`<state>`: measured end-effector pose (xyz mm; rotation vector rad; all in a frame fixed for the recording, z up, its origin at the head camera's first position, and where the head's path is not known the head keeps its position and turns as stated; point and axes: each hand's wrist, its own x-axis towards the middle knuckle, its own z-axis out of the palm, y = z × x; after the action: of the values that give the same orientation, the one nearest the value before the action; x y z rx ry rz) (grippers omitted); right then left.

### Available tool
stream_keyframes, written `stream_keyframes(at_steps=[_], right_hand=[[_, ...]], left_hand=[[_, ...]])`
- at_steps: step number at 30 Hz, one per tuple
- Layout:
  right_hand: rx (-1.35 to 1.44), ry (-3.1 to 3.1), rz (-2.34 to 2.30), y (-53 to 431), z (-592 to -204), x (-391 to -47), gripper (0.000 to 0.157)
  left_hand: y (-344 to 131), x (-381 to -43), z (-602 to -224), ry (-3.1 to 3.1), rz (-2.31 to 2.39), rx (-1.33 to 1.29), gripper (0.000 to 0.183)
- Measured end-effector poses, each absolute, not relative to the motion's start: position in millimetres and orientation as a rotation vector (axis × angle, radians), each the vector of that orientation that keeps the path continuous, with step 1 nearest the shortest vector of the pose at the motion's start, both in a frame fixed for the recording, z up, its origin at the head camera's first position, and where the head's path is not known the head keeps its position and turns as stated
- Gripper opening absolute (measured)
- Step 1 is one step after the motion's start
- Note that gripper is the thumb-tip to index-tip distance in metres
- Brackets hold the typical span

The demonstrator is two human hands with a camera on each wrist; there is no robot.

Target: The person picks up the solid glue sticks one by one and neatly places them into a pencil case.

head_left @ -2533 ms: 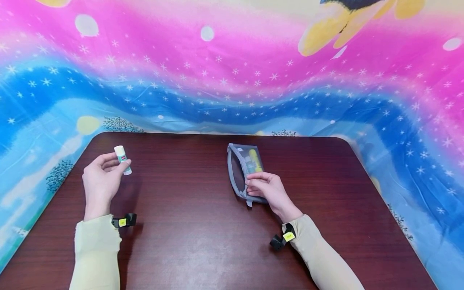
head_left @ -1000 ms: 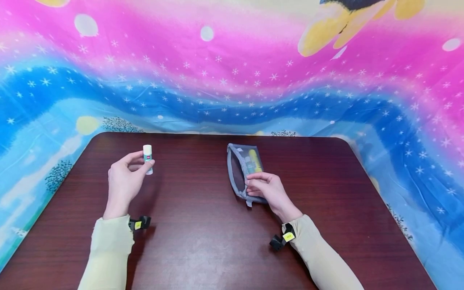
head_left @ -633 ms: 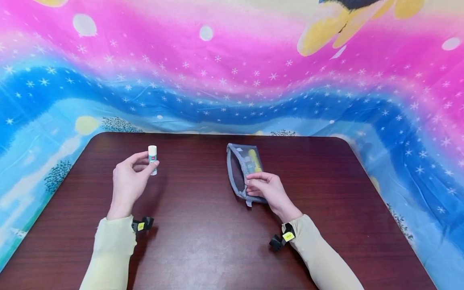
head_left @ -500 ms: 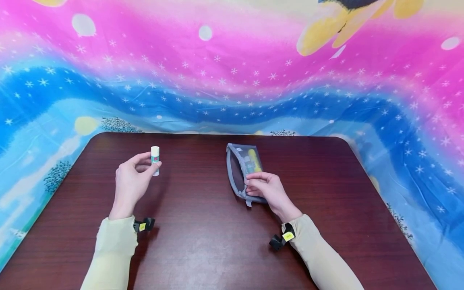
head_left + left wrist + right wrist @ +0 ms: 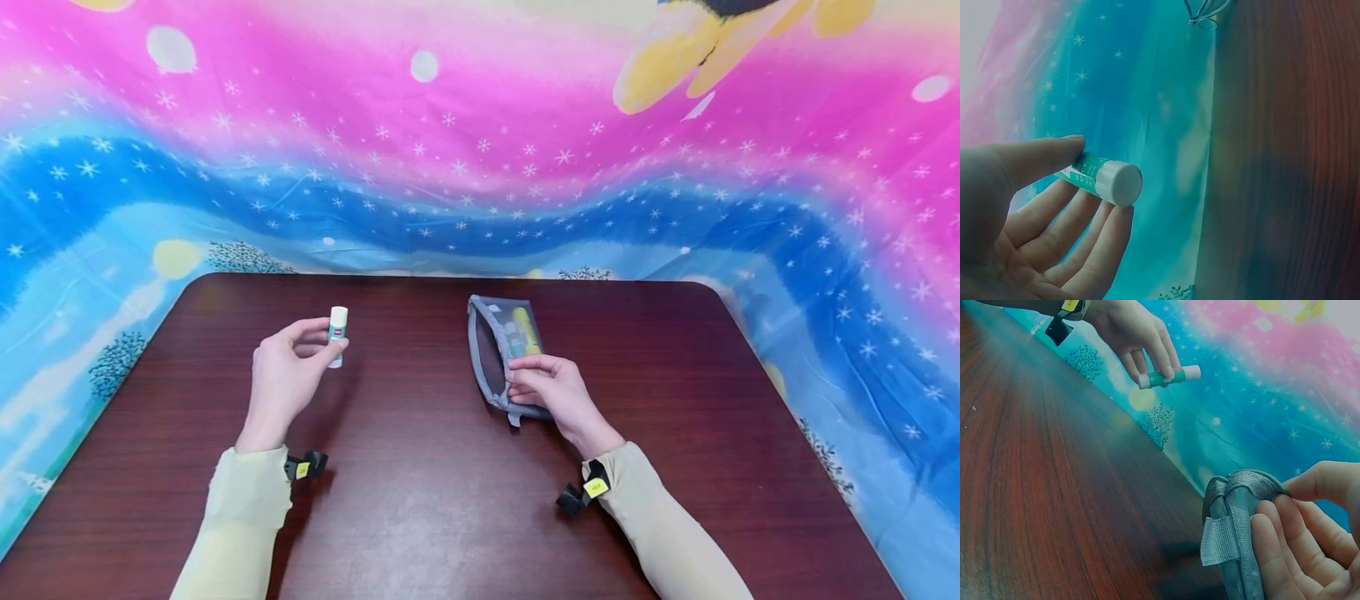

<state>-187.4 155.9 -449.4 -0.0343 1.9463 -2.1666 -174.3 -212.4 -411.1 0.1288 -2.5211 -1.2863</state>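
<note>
Between thumb and fingers my left hand (image 5: 288, 375) pinches a glue stick (image 5: 338, 333), white with a green label, held upright above the table. In the left wrist view one white end of the glue stick (image 5: 1124, 184) faces the camera. My right hand (image 5: 558, 396) grips the edge of a grey see-through zip pouch (image 5: 485, 350), whose mouth gapes toward the left. Through its mesh show a yellow tube-shaped thing (image 5: 527, 327) and a smaller greenish item (image 5: 513, 337). The right wrist view shows thumb and fingers pinching the pouch's zipped rim (image 5: 1254, 481).
A dark red-brown wooden table (image 5: 420, 467) lies under both hands. Behind and beside it hangs a pink and blue cloth (image 5: 450, 167) with snowflakes. Each wrist carries a small black camera mount (image 5: 306, 466).
My left hand has carried the glue stick rightward, from the table's left side toward the pouch, and turned it more upright. The right hand and the pouch have stayed in place.
</note>
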Motion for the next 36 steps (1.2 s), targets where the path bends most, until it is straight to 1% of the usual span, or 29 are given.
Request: stream_keyframes(at_steps=[36], right_hand=[[-0.047,1.942,-2.173,156.4,-448.8,-186.5,0.028]], left_hand=[[-192.2,-177.4,-412.3,-2.573,-1.366,0.043,0.041]])
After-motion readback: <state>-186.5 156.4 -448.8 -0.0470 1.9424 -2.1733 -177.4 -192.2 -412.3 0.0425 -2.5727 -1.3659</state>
